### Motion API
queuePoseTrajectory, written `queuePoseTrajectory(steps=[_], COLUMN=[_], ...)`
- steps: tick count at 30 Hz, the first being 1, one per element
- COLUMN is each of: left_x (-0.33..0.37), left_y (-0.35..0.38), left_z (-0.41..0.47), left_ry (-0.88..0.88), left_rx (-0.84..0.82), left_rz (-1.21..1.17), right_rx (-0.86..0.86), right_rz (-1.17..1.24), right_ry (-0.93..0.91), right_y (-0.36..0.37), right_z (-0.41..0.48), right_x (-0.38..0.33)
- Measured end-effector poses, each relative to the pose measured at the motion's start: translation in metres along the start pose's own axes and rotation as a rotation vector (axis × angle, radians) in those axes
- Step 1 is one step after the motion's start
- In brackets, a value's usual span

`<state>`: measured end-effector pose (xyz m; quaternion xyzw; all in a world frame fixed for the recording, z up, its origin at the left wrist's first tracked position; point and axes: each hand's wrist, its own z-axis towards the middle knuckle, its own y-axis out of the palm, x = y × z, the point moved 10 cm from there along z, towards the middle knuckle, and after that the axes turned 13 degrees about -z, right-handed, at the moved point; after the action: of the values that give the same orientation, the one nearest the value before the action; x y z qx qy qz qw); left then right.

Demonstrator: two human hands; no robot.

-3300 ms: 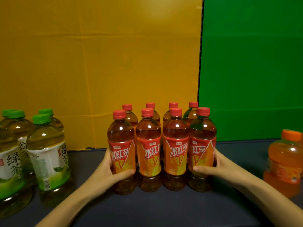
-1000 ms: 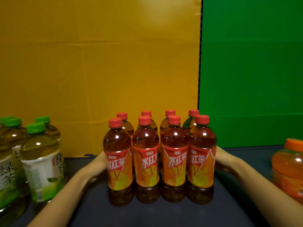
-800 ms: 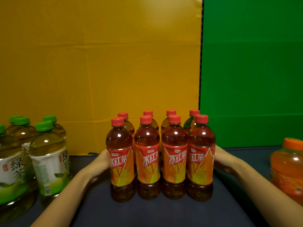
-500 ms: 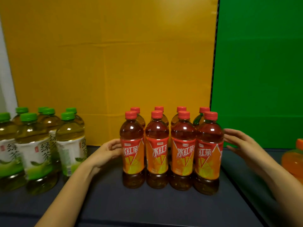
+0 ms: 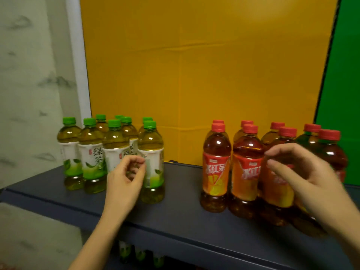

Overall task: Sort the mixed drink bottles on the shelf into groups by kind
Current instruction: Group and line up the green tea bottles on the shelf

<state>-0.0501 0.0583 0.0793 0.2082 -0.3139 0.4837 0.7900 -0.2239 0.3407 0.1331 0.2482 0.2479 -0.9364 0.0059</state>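
Several green-capped green tea bottles [image 5: 93,152] stand grouped at the left of the dark shelf [image 5: 181,217]. Several red-capped iced red tea bottles [image 5: 216,164] stand in two rows at the right. My left hand [image 5: 126,178] hovers in front of the green tea group with fingers loosely curled and holds nothing. My right hand [image 5: 298,172] hangs in the air in front of the red tea bottles, fingers loosely curled, holding nothing. It hides part of two front bottles.
A yellow panel [image 5: 194,75] backs the shelf, with a green panel [image 5: 342,94] at the right and a pale wall [image 5: 29,84] at the left. More green-labelled bottles [image 5: 136,254] show on a lower shelf. A bare gap separates the two groups.
Both hands have left the sides of the red tea group and lifted off it. The view has swung left, so the green tea bottles now stand in view and the orange bottle is out of it.
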Motion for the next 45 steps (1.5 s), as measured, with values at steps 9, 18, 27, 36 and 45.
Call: queuePoseTrajectory(steps=[9, 18, 27, 36, 45], left_x=[-0.053, -0.096, -0.132, -0.133, -0.134], left_y=[-0.053, -0.059, -0.035, -0.015, -0.021], left_z=[0.014, 0.020, 0.029, 0.033, 0.032], left_ry=[0.063, -0.074, -0.295, -0.297, -0.294], left_rx=[-0.018, -0.252, -0.457, -0.479, -0.477], left_rz=[0.112, 0.245, -0.006, -0.068, -0.127], right_rx=[-0.417, -0.578, -0.242, -0.054, -0.187], right_rz=[0.005, 0.317, -0.116, -0.235, -0.136], right_ry=[0.150, 0.374, 0.450, 0.587, 0.525], right_y=[0.217, 0.293, 0.258, 0.256, 0.292], right_z=[0.021, 0.029, 0.036, 0.052, 0.055], right_x=[-0.021, -0.008, 0.026, 0.046, 0.050])
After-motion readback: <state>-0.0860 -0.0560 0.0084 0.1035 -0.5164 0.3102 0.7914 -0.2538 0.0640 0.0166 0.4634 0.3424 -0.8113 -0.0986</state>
